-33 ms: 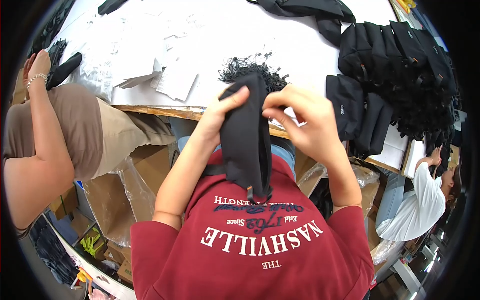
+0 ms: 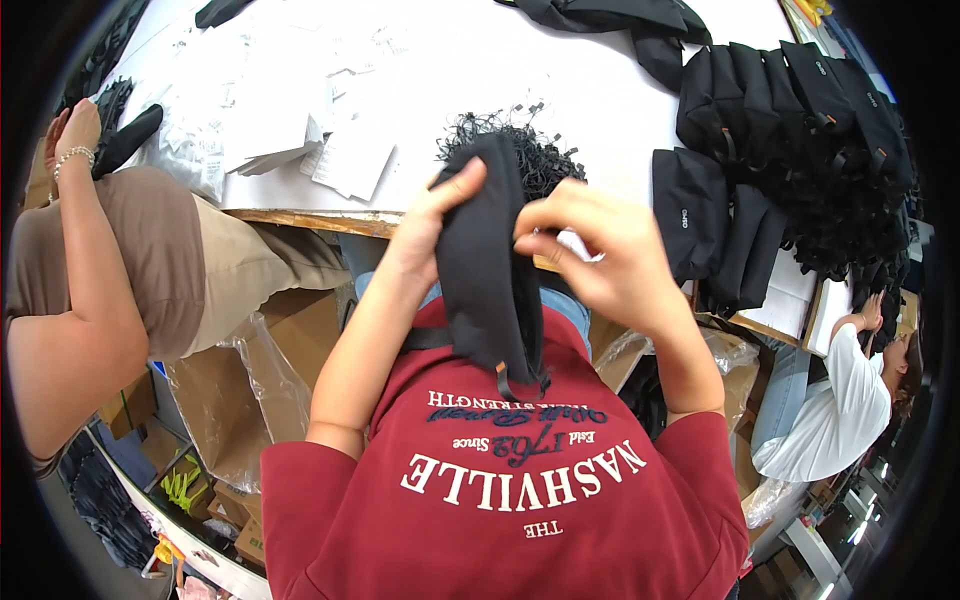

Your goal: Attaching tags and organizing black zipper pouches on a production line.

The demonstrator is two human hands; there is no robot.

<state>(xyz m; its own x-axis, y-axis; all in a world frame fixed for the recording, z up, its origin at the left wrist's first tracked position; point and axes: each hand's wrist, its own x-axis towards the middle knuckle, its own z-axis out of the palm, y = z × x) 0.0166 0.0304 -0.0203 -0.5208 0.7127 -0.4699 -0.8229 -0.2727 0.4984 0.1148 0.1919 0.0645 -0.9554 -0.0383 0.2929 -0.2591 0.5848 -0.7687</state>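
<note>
A long black fabric pouch (image 2: 475,260) hangs upright in front of my chest, with a small orange tab and a dark loop at its lower end. My left hand (image 2: 425,225) grips its upper left side, thumb across the front. At the pouch's right side runs a long slit-like opening (image 2: 522,300). My right hand (image 2: 605,245) is closed in a pinch at that edge; whatever lies between its fingertips is too small to make out. A whitish patch (image 2: 580,246) shows below the curled fingers, its nature unclear. Just beyond the pouch lies a heap of thin black cords (image 2: 545,160).
Several black pouches (image 2: 690,215) are piled on the white table (image 2: 430,70) at the right. Paper sheets (image 2: 355,160) and clear plastic bags lie at the left. A person in brown (image 2: 130,260) stands close on the left, another in white (image 2: 835,410) at far right. Cardboard boxes (image 2: 215,390) stand below.
The pouch has shifted slightly upward and left at its top, along with my left hand. My right hand has moved a little down and left, its fingertips still at the pouch's edge.
</note>
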